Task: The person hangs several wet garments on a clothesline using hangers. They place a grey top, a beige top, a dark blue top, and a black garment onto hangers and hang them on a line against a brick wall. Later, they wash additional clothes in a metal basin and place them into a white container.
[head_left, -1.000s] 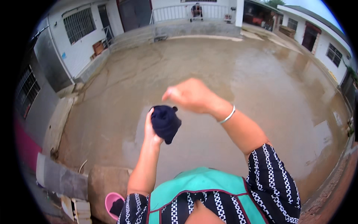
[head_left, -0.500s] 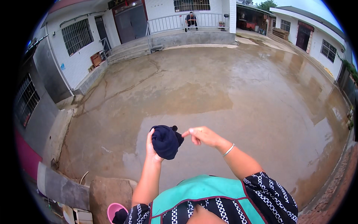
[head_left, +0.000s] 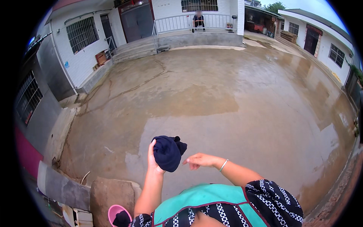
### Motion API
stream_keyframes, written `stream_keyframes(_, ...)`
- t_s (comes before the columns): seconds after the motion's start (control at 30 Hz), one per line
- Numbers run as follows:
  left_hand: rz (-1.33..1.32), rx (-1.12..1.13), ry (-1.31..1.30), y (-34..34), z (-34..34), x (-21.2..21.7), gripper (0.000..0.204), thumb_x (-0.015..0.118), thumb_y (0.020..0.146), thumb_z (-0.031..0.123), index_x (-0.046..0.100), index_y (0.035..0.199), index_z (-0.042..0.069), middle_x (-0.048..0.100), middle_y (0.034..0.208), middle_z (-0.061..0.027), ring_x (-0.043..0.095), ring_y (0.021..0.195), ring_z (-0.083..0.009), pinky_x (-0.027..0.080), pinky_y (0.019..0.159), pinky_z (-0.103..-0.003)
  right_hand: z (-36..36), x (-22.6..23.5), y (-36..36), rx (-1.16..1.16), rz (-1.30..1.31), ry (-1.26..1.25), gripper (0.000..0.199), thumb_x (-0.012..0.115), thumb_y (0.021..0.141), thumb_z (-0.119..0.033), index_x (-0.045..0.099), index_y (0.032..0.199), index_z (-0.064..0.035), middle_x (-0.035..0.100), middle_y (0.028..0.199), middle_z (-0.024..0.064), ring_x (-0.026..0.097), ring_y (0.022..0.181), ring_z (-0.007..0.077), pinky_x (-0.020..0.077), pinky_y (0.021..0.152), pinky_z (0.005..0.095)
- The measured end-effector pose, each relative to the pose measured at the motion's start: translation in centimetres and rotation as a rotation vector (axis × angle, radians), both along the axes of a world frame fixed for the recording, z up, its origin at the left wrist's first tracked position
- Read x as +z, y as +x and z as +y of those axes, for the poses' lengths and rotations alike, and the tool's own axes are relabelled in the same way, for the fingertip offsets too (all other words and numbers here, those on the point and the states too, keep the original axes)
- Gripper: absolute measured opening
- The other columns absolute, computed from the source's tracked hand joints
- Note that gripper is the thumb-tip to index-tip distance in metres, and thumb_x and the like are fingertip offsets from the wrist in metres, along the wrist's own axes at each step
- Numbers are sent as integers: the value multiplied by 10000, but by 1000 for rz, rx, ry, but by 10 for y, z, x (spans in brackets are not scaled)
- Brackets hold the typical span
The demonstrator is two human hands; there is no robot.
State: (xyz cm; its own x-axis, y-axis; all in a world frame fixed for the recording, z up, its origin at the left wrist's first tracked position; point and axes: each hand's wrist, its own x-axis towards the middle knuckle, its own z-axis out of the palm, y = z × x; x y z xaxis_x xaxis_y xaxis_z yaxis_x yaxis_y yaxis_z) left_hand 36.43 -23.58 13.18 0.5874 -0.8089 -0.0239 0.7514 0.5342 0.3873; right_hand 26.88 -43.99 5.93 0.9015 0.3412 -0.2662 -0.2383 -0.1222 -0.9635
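Observation:
A dark navy bundle of wrung, rolled-up cloth (head_left: 166, 153) is held out in front of me in my left hand (head_left: 154, 158), which wraps round its left side and underside. A loose twisted end sticks out on the bundle's right. Just right of and below that end, my right hand (head_left: 198, 161) hangs apart from the cloth and holds nothing. Its index finger stretches toward the bundle while the other fingers curl loosely. By my left elbow, at the lower edge, a pink basin (head_left: 114, 210) contains more dark cloth (head_left: 122, 218).
Wet concrete (head_left: 196, 90) with puddles spreads across the yard. A brown slab (head_left: 111, 196) lies beside the basin, near a low grey wall (head_left: 62, 185). Far off, a person (head_left: 198, 22) sits by a railing (head_left: 172, 23) above steps (head_left: 132, 53). Bricks line the right edge.
My right hand has moved down, away from the bundle's loose end, and its index finger has bent downward. The bundle in my left hand sits slightly lower in view.

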Motion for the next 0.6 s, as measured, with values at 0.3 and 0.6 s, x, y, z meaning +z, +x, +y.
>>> stream_keyframes(0.3,23,130,3,8,2,0,402,442,896,382,571,1020,22,589,1051,-158,557,990,-293,453,908,-417,9,190,30,-44,-744,-211,739,522,806,-16,190,1455,-135,493,718,-25,466,663,47,429,657,219)
stream_keyframes(0.6,-122,220,-78,19,17,22,469,455,880,413,562,1088,7,600,1069,-166,589,984,-284,468,915,-406,45,308,63,-453,-1647,-285,311,514,881,-248,625,1057,-18,653,785,94,607,740,139,474,683,273)
